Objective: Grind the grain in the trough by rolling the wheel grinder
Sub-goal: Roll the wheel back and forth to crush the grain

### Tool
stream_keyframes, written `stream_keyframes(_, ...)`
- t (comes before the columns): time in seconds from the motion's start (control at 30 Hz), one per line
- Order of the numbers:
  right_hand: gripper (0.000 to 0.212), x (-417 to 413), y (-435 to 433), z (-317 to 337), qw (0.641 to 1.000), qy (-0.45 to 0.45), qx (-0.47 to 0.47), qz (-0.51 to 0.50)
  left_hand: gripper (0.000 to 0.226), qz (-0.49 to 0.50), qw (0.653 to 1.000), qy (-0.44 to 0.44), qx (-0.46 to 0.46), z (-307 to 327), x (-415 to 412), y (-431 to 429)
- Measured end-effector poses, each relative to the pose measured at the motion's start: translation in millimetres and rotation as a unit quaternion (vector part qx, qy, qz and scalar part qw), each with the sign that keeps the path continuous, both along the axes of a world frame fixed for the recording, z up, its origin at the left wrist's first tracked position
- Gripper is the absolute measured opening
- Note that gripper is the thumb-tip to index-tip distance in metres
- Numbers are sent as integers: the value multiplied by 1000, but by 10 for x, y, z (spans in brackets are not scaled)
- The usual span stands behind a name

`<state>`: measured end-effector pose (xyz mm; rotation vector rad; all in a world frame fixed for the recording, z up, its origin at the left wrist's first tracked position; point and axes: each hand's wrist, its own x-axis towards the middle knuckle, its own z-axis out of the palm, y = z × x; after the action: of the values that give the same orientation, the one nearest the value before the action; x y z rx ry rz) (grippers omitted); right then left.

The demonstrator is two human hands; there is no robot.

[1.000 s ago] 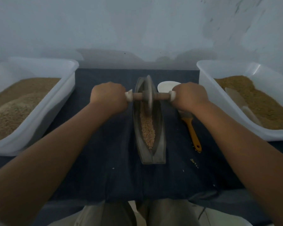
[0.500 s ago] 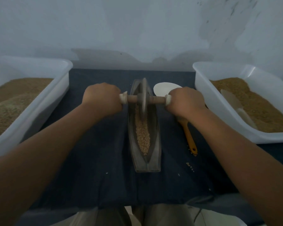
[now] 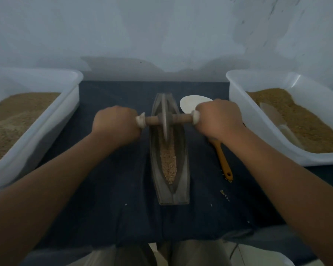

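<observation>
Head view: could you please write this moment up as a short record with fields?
Left hand: grips the axle's left end
Right hand: grips the axle's right end
Wheel grinder: upright in the trough, towards its far end
Grain: in the trough, nearer than the wheel
Tubs: left tub and right tub, both holding brown grain
Spill: loose grains on the cloth, right of the trough

Dead centre of the dark tabletop point(image 3: 113, 189) lies the trough point(image 3: 183, 169), a long, narrow, boat-shaped grey vessel running near to far. Its groove holds the grain point(image 3: 168, 164), pale tan kernels heaped along the near half. The wheel grinder point(image 3: 164, 121) stands on edge in the far half, disc upright in the groove, wooden axle level from left to right, its pale-capped ends gripped by the left hand point(image 3: 115, 125) and right hand point(image 3: 218, 120).
</observation>
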<state>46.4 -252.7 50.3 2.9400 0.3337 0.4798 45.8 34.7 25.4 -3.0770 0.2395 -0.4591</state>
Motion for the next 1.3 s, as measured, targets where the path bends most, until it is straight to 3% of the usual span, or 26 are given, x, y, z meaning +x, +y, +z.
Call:
stream_keyframes(0.1, 29, 161, 47, 9, 1000, -3, -5, -28, 30, -4, 1000, 8, -1, 99, 116, -86)
stream_keyframes(0.2, 25, 19, -39, 41, 994, 104, 18, -13, 32, -36, 999, 1, 36, 69, -123, 18)
stream_keyframes(0.3, 21, -385, -203, 71, 976, 210, 45, 25, 37, -91, 991, -65, 67, -28, -479, 146)
stream_keyframes(0.37, 25, -486, -236, 51, 980, 192, 44, 37, 40, -101, 989, -95, 53, -90, -540, 170)
stream_keyframes(0.5, 30, -165, -73, -72, 1000, 17, 22, 11, 37, -38, 998, -53, 26, -60, -106, 51)
stream_keyframes(0.57, 31, 41, 20, -76, 999, -16, 23, -16, 36, -22, 998, -52, 15, 41, 109, -34)
stream_keyframes(0.73, 36, -81, -38, -52, 1000, 27, 14, 5, 34, -38, 998, -32, 35, 37, -147, 28)
stream_keyframes(0.87, 36, -609, -239, -76, 996, 10, 24, 86, 42, -104, 989, -100, 36, -158, -607, 212)
stream_keyframes(1.07, 41, -79, 1, -142, 998, -68, 4, -2, 31, -26, 998, -47, 19, -12, -17, 16)
stream_keyframes(1.17, 39, 165, 49, -144, 998, -49, 16, -33, 27, -10, 999, -24, 25, 138, 211, -98)
stream_keyframes(1.3, 38, -130, -66, -16, 999, 43, 26, 5, 27, -40, 998, -44, 29, 17, -187, 16)
